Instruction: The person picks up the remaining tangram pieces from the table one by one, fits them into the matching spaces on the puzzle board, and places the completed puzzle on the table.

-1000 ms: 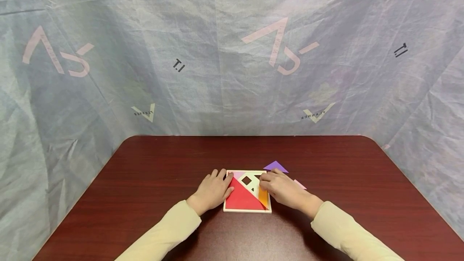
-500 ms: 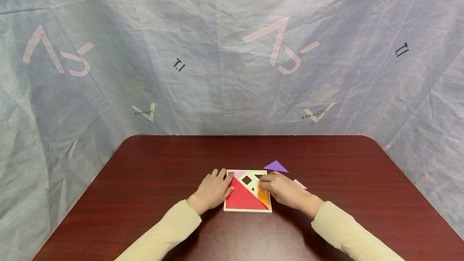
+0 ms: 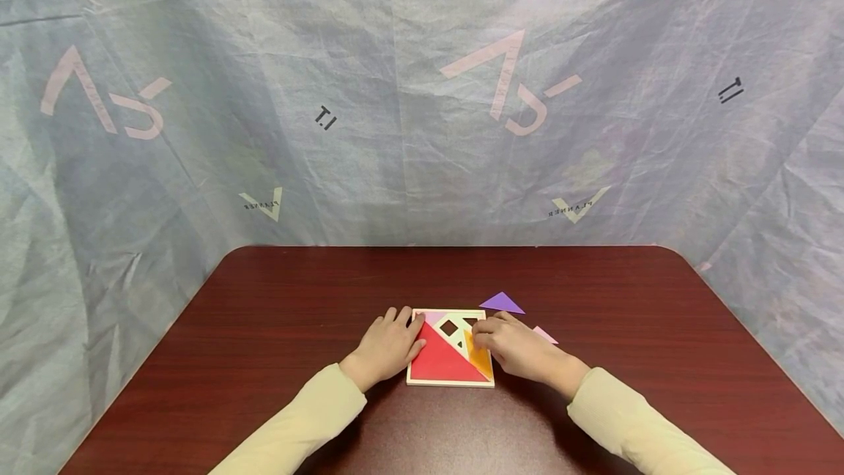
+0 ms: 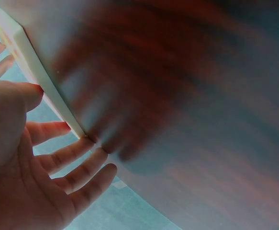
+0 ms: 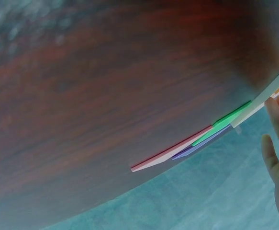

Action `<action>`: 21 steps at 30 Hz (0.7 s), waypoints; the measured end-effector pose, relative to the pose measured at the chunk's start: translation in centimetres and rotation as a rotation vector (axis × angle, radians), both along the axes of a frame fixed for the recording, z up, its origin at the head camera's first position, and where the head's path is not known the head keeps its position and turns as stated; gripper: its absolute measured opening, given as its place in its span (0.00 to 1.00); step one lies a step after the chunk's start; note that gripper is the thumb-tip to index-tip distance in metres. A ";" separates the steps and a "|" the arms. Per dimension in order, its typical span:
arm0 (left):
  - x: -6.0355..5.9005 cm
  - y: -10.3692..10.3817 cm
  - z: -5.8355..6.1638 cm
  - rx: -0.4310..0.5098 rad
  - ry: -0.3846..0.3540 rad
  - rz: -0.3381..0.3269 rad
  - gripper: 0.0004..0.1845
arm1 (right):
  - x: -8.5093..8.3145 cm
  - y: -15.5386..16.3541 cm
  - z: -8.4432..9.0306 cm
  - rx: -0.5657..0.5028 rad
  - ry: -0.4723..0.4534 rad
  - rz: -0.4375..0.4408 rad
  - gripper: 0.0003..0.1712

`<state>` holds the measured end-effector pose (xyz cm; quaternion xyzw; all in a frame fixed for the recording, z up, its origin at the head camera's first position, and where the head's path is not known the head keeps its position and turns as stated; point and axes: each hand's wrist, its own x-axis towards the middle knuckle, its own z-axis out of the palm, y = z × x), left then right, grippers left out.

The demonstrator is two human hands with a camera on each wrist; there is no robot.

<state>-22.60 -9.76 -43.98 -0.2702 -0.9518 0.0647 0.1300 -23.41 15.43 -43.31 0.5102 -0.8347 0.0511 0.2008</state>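
A square wooden tangram tray (image 3: 450,385) lies on the table between both hands. A large red triangle (image 3: 440,359) fills its lower left half, and a pale pink piece (image 3: 432,317) sits in its far left corner. My left hand (image 3: 384,347) rests along the tray's left edge, fingers nearly straight, thumb over the red triangle. Over the tray's right side, my right hand (image 3: 517,343) pinches an orange piece (image 3: 478,355), whose upper part is covered by the fingers. Dark cut-outs show in the pale board beside it.
A purple triangle (image 3: 503,303) lies beyond the tray's far right corner. Behind the right hand lies a pink piece (image 3: 546,336). A green piece (image 5: 223,123) also shows beside the tray in the right wrist view. A grey cloth (image 3: 409,130) hangs behind the table.
The orange piece has shifted slightly and turned under the right fingers, its upper end moving left and its lower tip reaching the tray's right edge. The left hand has not moved.
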 end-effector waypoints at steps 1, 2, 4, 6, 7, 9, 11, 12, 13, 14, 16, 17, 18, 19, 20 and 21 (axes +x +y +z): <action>0.0 0.0 0.0 -0.001 0.000 0.000 0.24 | 0.0 0.0 0.0 0.003 0.017 0.003 0.13; 0.0 0.0 0.0 -0.002 0.000 0.001 0.24 | 0.0 0.0 0.0 0.004 0.028 0.005 0.13; 0.0 0.0 0.0 -0.003 0.000 0.002 0.24 | 0.0 0.0 -0.1 0.004 0.037 0.006 0.12; 0.0 0.0 0.0 -0.005 -0.001 0.003 0.24 | -0.1 0.0 -0.1 0.006 0.040 0.003 0.10; 0.0 0.0 0.0 -0.006 -0.001 0.004 0.24 | 0.0 0.0 -0.1 0.006 0.037 0.000 0.10; 0.0 0.0 0.0 -0.006 -0.002 0.005 0.24 | 0.0 0.0 -0.2 0.005 0.030 -0.010 0.09; 0.0 0.0 0.0 -0.007 -0.001 0.005 0.24 | 0.1 0.0 -0.2 0.008 0.019 -0.023 0.09; 0.0 0.0 0.0 -0.006 -0.002 0.005 0.24 | 0.1 0.0 -0.2 0.009 0.007 -0.031 0.09; 0.0 0.0 0.0 -0.006 -0.001 0.005 0.24 | 0.2 0.1 -0.2 0.010 -0.002 -0.036 0.09; 0.0 0.0 0.0 -0.006 -0.001 0.004 0.24 | 0.3 0.1 -0.2 0.013 -0.014 -0.042 0.09; 0.0 0.0 0.0 -0.005 0.000 0.003 0.24 | 0.4 0.2 -0.2 0.024 -0.034 -0.056 0.11; 0.0 0.0 0.1 -0.005 0.000 0.002 0.24 | 0.4 0.2 -0.2 0.029 -0.044 -0.063 0.11; 0.0 0.0 0.1 -0.004 0.001 0.002 0.24 | 0.5 0.2 -0.2 0.034 -0.052 -0.071 0.13; 0.1 0.0 0.1 -0.004 0.001 0.002 0.24 | 0.5 0.3 -0.2 0.037 -0.059 -0.078 0.14; 0.1 0.0 0.1 -0.004 0.001 0.002 0.24 | 0.5 0.3 -0.2 0.043 -0.063 -0.087 0.14; 0.1 0.0 0.1 -0.003 0.001 0.003 0.24 | 0.6 0.3 -0.3 0.046 -0.070 -0.096 0.15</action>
